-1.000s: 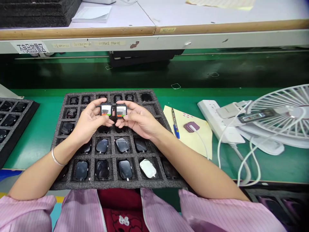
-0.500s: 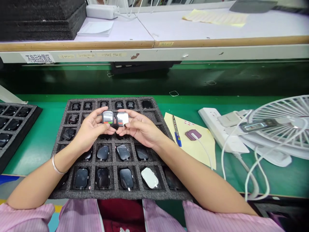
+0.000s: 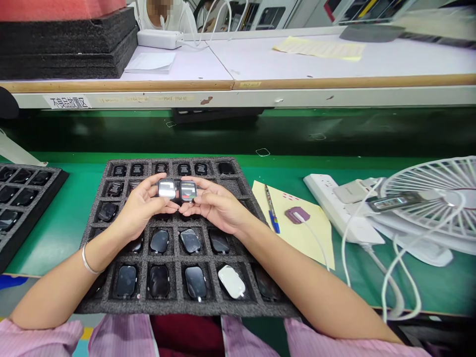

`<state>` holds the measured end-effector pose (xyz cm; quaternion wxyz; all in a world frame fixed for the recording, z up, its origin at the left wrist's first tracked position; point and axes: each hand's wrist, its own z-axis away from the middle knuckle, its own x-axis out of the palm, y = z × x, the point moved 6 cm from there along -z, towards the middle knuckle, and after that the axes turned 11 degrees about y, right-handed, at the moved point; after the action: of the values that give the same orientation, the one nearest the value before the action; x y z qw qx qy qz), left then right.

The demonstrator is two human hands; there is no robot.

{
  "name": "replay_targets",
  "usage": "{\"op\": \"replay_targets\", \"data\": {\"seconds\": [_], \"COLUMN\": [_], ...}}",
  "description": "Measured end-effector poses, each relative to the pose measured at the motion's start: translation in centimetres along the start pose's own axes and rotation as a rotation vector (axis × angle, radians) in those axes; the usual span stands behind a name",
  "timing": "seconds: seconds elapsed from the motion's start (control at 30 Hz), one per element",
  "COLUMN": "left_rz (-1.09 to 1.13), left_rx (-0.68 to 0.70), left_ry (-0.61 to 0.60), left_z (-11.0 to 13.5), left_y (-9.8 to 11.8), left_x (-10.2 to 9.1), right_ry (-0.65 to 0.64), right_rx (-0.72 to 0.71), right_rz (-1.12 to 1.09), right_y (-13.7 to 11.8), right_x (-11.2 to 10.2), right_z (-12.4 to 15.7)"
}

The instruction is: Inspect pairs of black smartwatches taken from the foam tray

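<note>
My left hand (image 3: 140, 207) pinches a small square watch body (image 3: 167, 189) with a bright screen, and my right hand (image 3: 214, 205) pinches a second watch body (image 3: 188, 190) right beside it. Both are held side by side just above the middle of a black foam tray (image 3: 245, 198). Its cells hold several dark watch bodies (image 3: 190, 240), and one white piece (image 3: 231, 281) lies in the front row.
Another foam tray (image 3: 22, 198) with dark pieces sits at the left. To the right lie a yellow paper (image 3: 297, 238) with a blue pen (image 3: 271, 214) and a purple charger puck (image 3: 296, 214), a white power strip (image 3: 334, 203), cables and a white fan (image 3: 435, 198). A raised shelf (image 3: 238, 89) runs behind.
The view has tilted upward, so everything sits lower in frame. Both watch bodies have tipped flatter; their red-green screen marks have given way to glare.
</note>
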<state>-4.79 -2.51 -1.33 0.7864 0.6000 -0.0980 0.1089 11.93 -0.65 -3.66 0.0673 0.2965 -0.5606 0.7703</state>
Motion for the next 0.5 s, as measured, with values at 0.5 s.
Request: {"op": "replay_targets", "data": {"seconds": [0.5], "left_rz": [-0.078], "left_rx": [0.113], "left_ry": [-0.050], "left_z": [-0.31], "left_y": [0.20], "left_x": [-0.07], "right_ry": [-0.017], "right_rx": [-0.029], "right_rz": [0.004], "right_y": [-0.22], "right_x": [-0.11], "right_z": [0.01]}}
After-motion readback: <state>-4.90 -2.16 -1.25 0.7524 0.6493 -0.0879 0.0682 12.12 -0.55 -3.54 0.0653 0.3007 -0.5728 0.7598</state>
